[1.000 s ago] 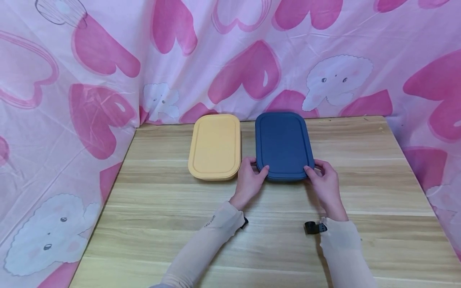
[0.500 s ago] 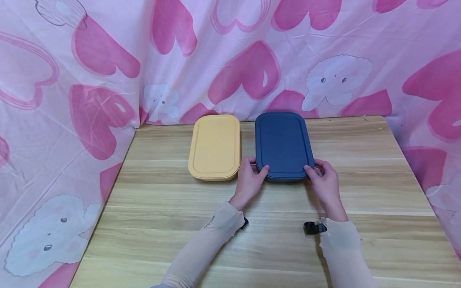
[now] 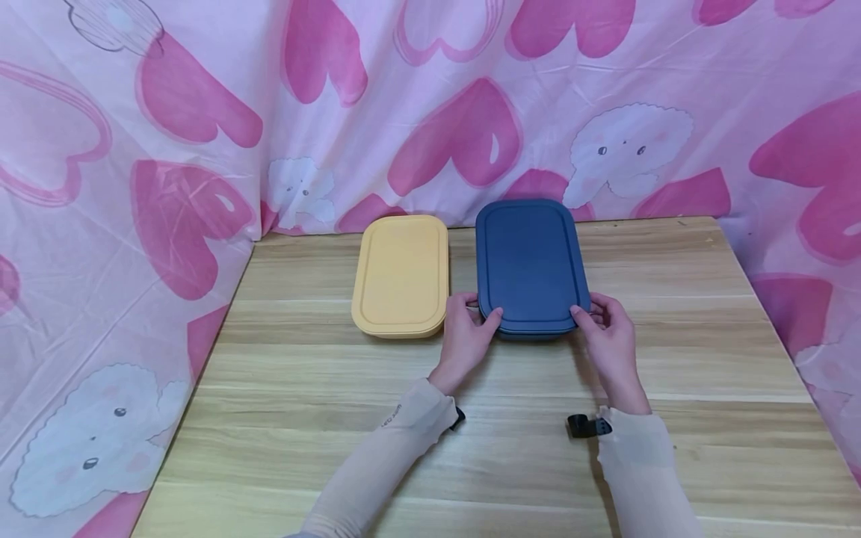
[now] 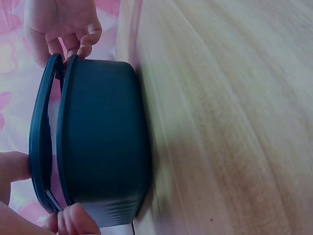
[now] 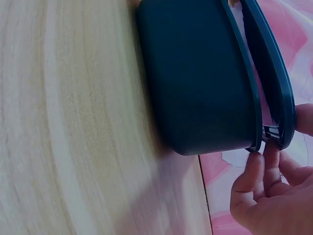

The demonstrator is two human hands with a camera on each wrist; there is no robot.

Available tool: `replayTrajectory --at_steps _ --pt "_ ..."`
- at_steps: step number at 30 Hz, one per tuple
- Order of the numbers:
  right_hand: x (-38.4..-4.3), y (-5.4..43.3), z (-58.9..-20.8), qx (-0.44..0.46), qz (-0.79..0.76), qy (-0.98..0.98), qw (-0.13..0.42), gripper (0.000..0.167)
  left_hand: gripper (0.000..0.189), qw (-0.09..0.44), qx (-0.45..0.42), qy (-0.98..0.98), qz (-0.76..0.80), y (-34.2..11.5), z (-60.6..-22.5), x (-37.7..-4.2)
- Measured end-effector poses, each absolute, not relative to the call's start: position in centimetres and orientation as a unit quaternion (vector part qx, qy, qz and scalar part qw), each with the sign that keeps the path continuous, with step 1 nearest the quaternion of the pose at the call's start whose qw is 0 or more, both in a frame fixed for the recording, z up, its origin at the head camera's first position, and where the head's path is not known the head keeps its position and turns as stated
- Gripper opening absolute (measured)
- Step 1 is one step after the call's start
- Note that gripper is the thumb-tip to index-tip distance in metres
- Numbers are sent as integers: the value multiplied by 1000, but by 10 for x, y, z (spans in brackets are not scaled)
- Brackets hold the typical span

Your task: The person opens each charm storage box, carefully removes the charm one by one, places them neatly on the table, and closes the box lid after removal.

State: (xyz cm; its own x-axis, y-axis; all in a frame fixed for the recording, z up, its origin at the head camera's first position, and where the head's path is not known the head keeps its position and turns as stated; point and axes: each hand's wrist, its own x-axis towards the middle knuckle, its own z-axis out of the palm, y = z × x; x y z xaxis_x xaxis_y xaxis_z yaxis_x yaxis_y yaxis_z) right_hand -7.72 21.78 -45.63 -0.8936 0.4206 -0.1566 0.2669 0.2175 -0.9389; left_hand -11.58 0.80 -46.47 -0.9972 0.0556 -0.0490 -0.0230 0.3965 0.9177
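A dark blue box (image 4: 105, 132) with rounded corners sits on the wooden table. Its matching lid (image 3: 530, 261) stands off the rim, and in both wrist views a gap shows between the two. My left hand (image 3: 464, 340) pinches the lid at its near left corner, thumb on top. At the near right corner my right hand (image 3: 612, 347) pinches the lid in the same way, with its fingertips (image 5: 254, 166) right by the box's rim. What lies inside the box is hidden.
A yellow lidded box (image 3: 400, 276) stands just left of the blue one, close to my left hand. Pink curtains (image 3: 451, 127) with hearts hang behind the table (image 3: 511, 456) and along its sides.
The blue lid has come up off its box, its far edge reaching higher in the head view. My right hand has shifted slightly; the yellow box has stayed put.
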Motion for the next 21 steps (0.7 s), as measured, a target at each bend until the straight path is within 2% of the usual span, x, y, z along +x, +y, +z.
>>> replayTrajectory --at_steps 8,21 --pt "-76 216 -452 -221 644 -726 95 43 46 35 14 809 587 8 -460 -115" --pt "-71 214 -442 -217 746 -624 86 38 48 107 -16 695 711 7 -449 -117"
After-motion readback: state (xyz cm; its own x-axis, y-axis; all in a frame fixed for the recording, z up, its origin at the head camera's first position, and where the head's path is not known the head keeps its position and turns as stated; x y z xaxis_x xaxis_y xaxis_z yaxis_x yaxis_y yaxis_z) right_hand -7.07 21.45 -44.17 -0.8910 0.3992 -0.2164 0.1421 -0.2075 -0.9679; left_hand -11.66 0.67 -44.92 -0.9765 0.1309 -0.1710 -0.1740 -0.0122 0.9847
